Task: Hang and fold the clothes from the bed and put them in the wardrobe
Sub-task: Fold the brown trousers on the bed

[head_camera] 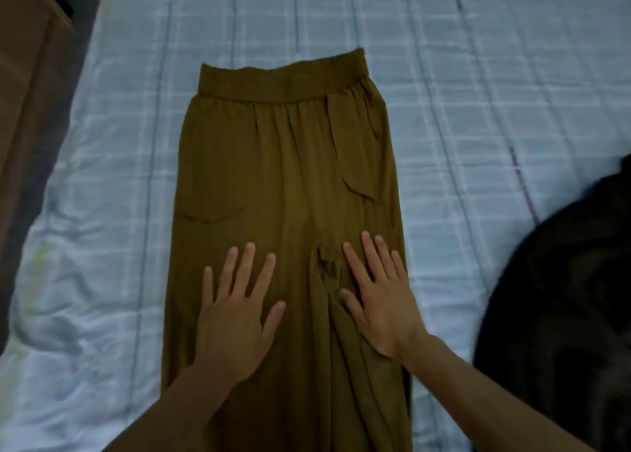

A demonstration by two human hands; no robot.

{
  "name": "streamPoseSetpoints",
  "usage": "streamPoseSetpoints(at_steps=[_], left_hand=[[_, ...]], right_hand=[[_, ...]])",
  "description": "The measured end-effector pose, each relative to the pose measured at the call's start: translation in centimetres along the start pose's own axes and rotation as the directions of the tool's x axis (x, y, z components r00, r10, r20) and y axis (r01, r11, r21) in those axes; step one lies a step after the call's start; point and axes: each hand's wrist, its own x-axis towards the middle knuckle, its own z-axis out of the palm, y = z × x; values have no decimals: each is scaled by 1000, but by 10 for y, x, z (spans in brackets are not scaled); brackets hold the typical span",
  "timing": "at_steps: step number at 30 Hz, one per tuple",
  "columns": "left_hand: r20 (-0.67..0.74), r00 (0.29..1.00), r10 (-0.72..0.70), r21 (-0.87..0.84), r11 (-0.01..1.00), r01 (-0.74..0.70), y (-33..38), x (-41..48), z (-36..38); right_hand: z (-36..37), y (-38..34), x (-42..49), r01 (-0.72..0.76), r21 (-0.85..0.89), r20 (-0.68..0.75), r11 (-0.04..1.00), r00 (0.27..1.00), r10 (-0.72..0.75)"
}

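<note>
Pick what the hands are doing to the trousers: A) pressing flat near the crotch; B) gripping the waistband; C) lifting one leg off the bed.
A: the left hand and right hand lie flat with straight fingers on the trousers, either side of the crotch.

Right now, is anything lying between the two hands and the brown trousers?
Nothing visible. The left hand and right hand rest flat, directly on the trousers; the dark cloth lies apart, to the right.
</note>
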Motion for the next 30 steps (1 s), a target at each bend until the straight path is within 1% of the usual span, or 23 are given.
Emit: streamPoseSetpoints(at_steps=[5, 10, 14, 18, 22, 26, 28, 30], left_hand=[[1, 1000, 3, -4, 1000, -3, 11, -66, 18], [24, 999, -37, -13, 999, 38, 30, -124, 30], [31, 999, -39, -30, 999, 40, 54, -184, 47], [36, 998, -53, -46, 997, 55, 75, -236, 58], [51, 996, -71, -96, 993, 75, 89, -266, 62], [24, 996, -85, -157, 984, 87, 93, -275, 67], [2, 997, -74, -167, 983, 73, 94, -277, 69], [-12, 996, -84, -175, 981, 81, 96, -279, 68]], right_hand=[[17, -10, -65, -1, 13, -7, 1000, 1000, 1], [30, -18, -107, 15, 92, -33, 996, 999, -12], [38, -24, -151, 5, 183, -90, 983, 996, 12], [42, -33, -204, -63, 257, -105, 964, 990, 92], [48, -46, -241, -167, 314, -148, 935, 964, 222], [49, -50, -244, -301, 496, -52, 815, 926, 373], [46, -48, -240, -318, 558, -51, 767, 909, 414], [42, -46, -238, -309, 575, -78, 758, 901, 426]])
